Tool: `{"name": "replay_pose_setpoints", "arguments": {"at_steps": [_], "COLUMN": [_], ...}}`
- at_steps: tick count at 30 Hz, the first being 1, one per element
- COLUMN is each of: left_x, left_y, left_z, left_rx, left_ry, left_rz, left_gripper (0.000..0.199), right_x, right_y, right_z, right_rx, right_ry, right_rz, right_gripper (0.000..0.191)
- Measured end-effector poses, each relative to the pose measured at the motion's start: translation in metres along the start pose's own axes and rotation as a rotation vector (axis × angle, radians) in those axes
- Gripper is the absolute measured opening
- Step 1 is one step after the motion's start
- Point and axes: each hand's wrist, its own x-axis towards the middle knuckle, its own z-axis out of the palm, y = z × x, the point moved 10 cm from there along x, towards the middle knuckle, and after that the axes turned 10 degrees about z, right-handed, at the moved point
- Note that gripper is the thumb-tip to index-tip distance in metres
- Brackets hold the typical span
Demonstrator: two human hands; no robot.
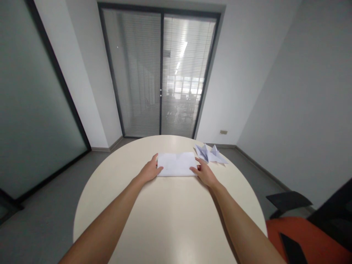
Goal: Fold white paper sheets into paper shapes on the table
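Observation:
A white sheet of paper [176, 164], folded into a wide rectangle, is held between both hands over the far half of the round table. My left hand [150, 169] grips its left edge, with the thumb on top and the fingers behind. At the right edge, my right hand [204, 172] holds the paper the same way, thumb on the upper face. Just beyond my right hand lie folded white paper shapes [210, 154] with pointed tips standing up.
The round cream table [170, 220] fills the lower middle. An orange chair [308, 238] with black armrests stands at the lower right. Behind the table is a glass door [162, 73] with blinds, and a frosted glass panel [35, 102] is at the left.

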Motion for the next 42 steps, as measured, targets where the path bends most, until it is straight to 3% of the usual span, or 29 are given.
{"name": "replay_pose_setpoints", "arguments": {"at_steps": [3,8,16,20,23,26,33,42], "left_x": [-0.002,-0.002,-0.007,-0.011,-0.014,-0.018,-0.021,-0.024], "left_y": [0.003,0.008,0.009,0.037,0.066,0.078,0.068,0.050], "left_z": [-0.002,-0.002,0.006,0.005,0.025,0.042,0.054,0.070], "left_rx": [0.193,0.193,0.295,0.477,0.439,0.423,0.503,0.573], "left_ry": [0.015,0.070,0.032,0.122,0.029,-0.064,-0.090,-0.160], "left_rz": [-0.040,-0.063,-0.082,0.074,0.289,0.382,0.335,0.219], "left_gripper": [0.086,0.087,0.082,0.070,0.061,0.054,0.043,0.051], "right_x": [0.001,0.002,0.002,0.002,0.002,0.002,0.003,-0.003], "right_y": [0.001,0.002,0.005,0.004,0.003,0.003,0.003,-0.010], "right_z": [0.001,0.000,-0.001,-0.001,0.000,0.002,0.007,0.011], "right_rx": [-0.029,-0.084,-0.115,-0.126,-0.136,-0.149,-0.171,-0.347], "right_ry": [0.032,0.096,0.143,0.144,0.144,0.127,0.102,0.087], "right_rz": [0.009,0.031,0.067,0.061,0.050,0.059,0.070,0.071], "right_gripper": [0.069,0.063,0.058,0.057,0.057,0.056,0.057,0.045]}}
